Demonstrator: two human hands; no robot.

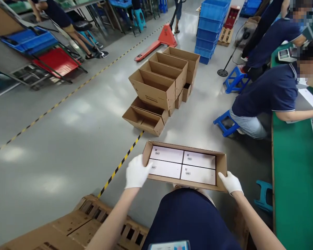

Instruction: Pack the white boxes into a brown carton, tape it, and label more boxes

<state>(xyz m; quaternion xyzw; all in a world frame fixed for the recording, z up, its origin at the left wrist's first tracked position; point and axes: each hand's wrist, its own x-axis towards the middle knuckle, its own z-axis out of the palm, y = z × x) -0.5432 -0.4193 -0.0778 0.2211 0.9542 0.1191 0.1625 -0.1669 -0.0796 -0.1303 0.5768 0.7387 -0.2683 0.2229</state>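
I hold an open brown cardboard carton (pixel 221 166) in front of my body, above the grey floor. Several flat white boxes (pixel 182 165) with small barcode labels fill it in a two-by-two layer. My left hand (pixel 136 172), in a white glove, grips the carton's left end. My right hand (pixel 231 182), also gloved, grips its right front corner. The carton's bottom and my fingers under it are hidden.
Stacked empty open cartons (pixel 160 83) stand on the floor ahead. A wooden pallet (pixel 75 225) lies at my lower left. A green table (pixel 297 180) runs along the right, with seated people in navy shirts (pixel 271 90) on blue stools. Blue crates (pixel 211 24) and an orange pallet jack (pixel 161 38) are farther back.
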